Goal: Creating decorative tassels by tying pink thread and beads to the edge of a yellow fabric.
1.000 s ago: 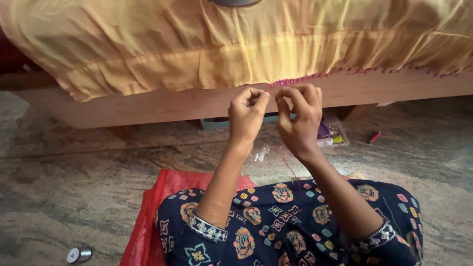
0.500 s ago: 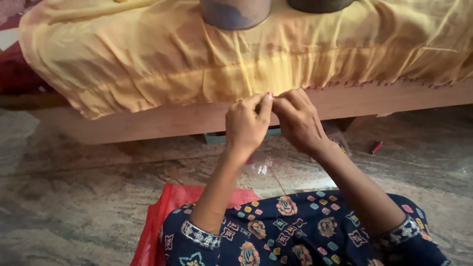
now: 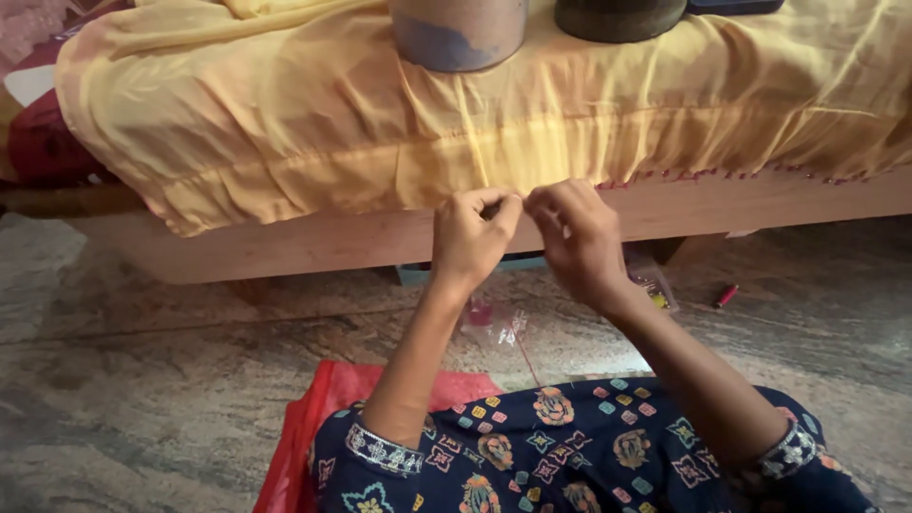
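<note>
My left hand (image 3: 472,237) and my right hand (image 3: 575,237) are raised close together at the lower hem of a yellow cloth (image 3: 313,123) that drapes over a wooden bed edge (image 3: 313,242). Both pinch the hem with thumb and fingers. A thin reddish thread (image 3: 525,353) runs down from under the hands toward my lap. Small red beads or tassels (image 3: 703,175) line the hem to the right of my right hand. My sleeves and lap are dark blue patterned fabric (image 3: 570,456).
A grey cylindrical container (image 3: 459,33) and a dark round object (image 3: 617,17) stand on the cloth. On the stone floor lie small clear plastic packets (image 3: 494,321), a red pen-like item (image 3: 727,295) and a red plastic bag (image 3: 318,427) under my lap.
The view has tilted up, showing more of the bed top and the two containers. My hands stay together at the hem, now lower in the picture; the spool at bottom left has left view.
</note>
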